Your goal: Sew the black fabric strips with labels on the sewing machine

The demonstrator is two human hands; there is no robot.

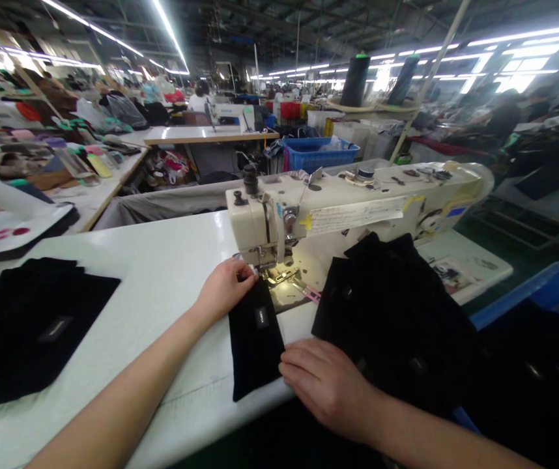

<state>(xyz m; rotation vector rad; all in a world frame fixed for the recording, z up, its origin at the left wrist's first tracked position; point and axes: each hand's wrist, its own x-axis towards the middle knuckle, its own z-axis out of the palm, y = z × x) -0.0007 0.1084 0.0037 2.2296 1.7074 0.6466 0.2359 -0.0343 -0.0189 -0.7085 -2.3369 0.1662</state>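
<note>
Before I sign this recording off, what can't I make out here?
All in the head view:
- Wording on the white label of the black strip: too small.
- Right thumb: hidden under the right hand, so its grip can't be told.
- Writing on the paper sheet on the sewing machine: too small and blurred.
- Rest of the left black pile: cut off by the left edge.
- Background workers: blurred.

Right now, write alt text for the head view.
Two bare hands, left and right, guide a black labelled fabric piece at a sewing machine; more black pieces lie to either side, in a busy workshop.
</note>
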